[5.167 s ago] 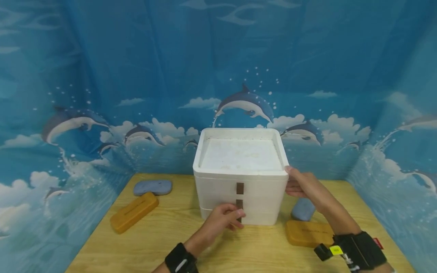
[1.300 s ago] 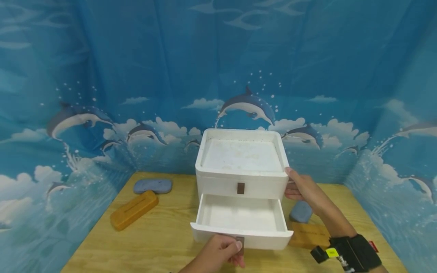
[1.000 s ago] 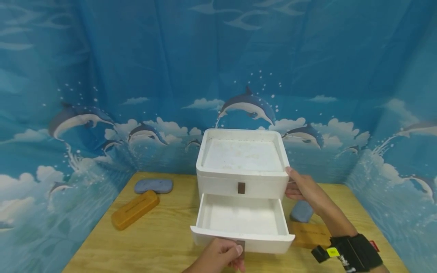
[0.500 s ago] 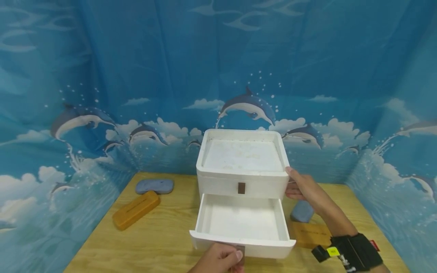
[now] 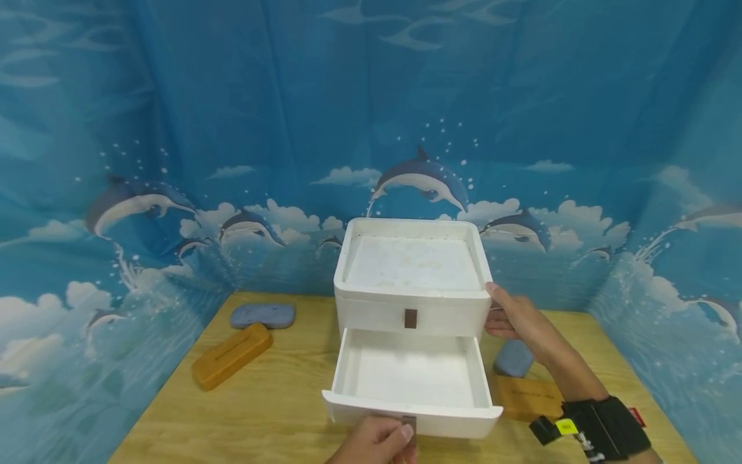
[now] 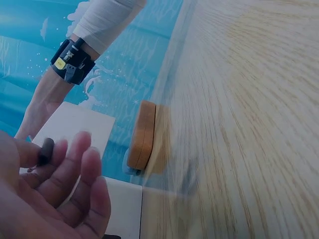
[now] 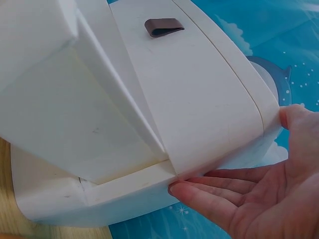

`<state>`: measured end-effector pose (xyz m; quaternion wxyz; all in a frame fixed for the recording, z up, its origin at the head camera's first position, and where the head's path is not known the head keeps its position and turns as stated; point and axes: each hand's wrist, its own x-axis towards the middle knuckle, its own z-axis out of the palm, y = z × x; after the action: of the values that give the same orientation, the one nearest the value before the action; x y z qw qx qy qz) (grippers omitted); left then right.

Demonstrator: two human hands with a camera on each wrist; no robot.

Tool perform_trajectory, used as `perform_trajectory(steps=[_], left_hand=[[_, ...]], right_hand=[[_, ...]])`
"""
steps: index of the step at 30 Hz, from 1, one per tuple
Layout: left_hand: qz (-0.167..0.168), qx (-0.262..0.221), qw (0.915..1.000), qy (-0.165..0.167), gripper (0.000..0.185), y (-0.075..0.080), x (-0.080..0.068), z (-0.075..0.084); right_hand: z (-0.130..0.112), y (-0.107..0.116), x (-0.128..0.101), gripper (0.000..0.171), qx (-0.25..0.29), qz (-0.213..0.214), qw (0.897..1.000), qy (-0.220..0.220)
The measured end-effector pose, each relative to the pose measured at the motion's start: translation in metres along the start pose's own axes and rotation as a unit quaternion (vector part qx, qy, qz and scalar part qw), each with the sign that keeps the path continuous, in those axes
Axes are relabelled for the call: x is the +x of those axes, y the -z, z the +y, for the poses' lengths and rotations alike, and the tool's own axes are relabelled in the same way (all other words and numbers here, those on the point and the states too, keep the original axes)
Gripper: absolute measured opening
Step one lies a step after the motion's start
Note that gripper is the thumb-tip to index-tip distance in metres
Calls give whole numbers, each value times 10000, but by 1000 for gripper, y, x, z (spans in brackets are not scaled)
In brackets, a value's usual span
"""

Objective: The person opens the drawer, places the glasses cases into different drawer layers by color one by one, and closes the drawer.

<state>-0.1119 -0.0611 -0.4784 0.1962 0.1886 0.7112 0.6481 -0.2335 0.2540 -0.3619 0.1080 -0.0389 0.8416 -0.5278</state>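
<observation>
A white two-drawer storage box [image 5: 414, 258] stands on the wooden table. Its lower drawer [image 5: 411, 374] is pulled out toward me and shows a bare inside. My left hand [image 5: 377, 441] is at the drawer front, thumb and forefinger pinching the brown pull tab [image 6: 46, 151]; its other fingers curve loosely below. My right hand [image 5: 518, 319] rests against the box's right side. In the right wrist view its fingers [image 7: 214, 199] lie fairly straight along the wall, with the thumb at the top edge. The upper drawer [image 7: 194, 84] is closed, its brown tab [image 5: 410, 319] free.
On the left of the table lie a grey-blue glasses case [image 5: 263, 315] and an orange case [image 5: 232, 356]. To the right of the box are another grey-blue case [image 5: 513, 358] and an orange case [image 5: 529, 397], partly behind my right forearm. A dolphin-print curtain [image 5: 371, 96] surrounds the table.
Since the earliest frame the lower drawer has come out toward me, drawn by my left hand on its tab. My right hand has stayed on the box's side. The last half second shows hardly any movement.
</observation>
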Motion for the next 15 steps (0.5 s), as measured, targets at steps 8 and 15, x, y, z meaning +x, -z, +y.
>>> perform_trajectory(steps=[8, 15], left_hand=[[-41, 261, 9991, 333, 37, 3, -6, 1], [-446, 733, 9958, 323, 32, 18, -12, 4]], right_hand=[[1, 0, -1, 90, -34, 23, 10000, 27], [3, 0, -1, 91, -52, 39, 10000, 26]])
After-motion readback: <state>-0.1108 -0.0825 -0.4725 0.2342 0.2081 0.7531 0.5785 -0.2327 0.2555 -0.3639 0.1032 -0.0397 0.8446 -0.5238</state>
